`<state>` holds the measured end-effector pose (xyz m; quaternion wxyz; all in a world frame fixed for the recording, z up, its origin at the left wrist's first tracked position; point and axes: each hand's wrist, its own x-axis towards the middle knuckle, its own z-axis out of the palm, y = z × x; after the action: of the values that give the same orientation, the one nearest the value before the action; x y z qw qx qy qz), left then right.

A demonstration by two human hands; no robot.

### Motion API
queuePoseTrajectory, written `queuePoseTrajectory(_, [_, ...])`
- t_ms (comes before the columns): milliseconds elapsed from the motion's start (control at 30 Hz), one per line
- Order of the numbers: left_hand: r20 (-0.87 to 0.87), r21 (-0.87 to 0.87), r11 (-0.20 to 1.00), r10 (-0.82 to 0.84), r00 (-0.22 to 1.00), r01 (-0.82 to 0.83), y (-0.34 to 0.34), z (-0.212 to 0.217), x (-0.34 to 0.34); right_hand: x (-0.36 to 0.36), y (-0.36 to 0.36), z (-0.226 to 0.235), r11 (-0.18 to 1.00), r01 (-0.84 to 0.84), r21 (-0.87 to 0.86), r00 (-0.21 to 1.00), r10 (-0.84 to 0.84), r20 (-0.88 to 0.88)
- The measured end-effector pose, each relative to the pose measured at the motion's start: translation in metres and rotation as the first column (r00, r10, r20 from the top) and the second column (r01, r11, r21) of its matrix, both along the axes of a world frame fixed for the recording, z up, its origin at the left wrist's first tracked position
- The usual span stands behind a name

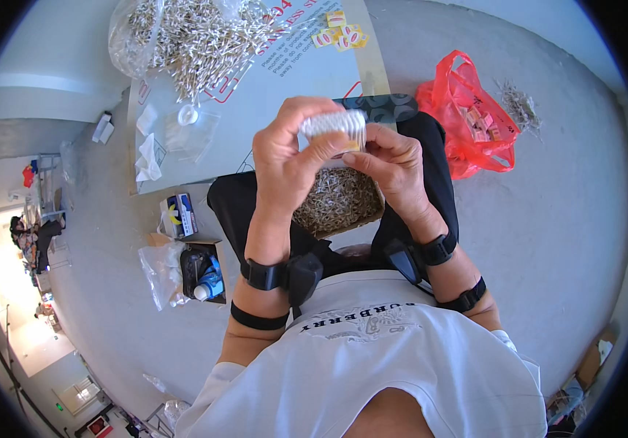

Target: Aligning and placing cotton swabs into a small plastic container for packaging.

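Observation:
Above my lap, my left hand point(290, 150) is closed around a small clear pack of cotton swabs point(334, 125). Its white tips face up, and a bit of yellow shows low on its side. The fingers of my right hand point(394, 159) pinch the pack's right lower edge. Below both hands, between my legs, sits an open cardboard box point(339, 201) full of loose swabs. My hands hide its far part.
Ahead on the sheet-covered table point(252, 109) lie a heap of loose swabs point(204, 44), yellow cards point(340, 33), a white roll point(188, 114) and clear bags point(191, 136). A red plastic bag point(462, 120) with pink packs stands right. An open carton point(215, 274) stands left on the floor.

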<state>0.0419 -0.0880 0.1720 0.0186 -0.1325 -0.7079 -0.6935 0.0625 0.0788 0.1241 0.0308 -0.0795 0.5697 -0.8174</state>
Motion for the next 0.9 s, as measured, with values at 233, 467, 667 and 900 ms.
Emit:
queuePoseTrajectory(233, [-0.445,-0.346,0.917,0.026,0.895,-0.199,-0.021,-0.005,-0.005,-0.002,0.003,0.008,0.995,0.023,-0.098,0.976,-0.001,0.217])
queuePoseTrajectory(467, [-0.458,-0.570,0.809,-0.170,0.872,-0.142,-0.007,-0.019,-0.004,-0.006,0.008,0.010,0.969,0.017,-0.246,0.956,0.057,0.288])
queuePoseTrajectory(667, [-0.204,-0.252,0.968,-0.065,0.977,0.012,-0.002,-0.031,0.003,-0.003,0.023,0.005,0.972,-0.159,-0.175,0.985,0.168,0.039])
queuePoseTrajectory(900, [-0.053,-0.120,0.992,-0.047,0.998,0.040,0.000,-0.027,0.004,-0.008,0.015,-0.014,0.970,0.108,0.217,0.987,-0.079,-0.137])
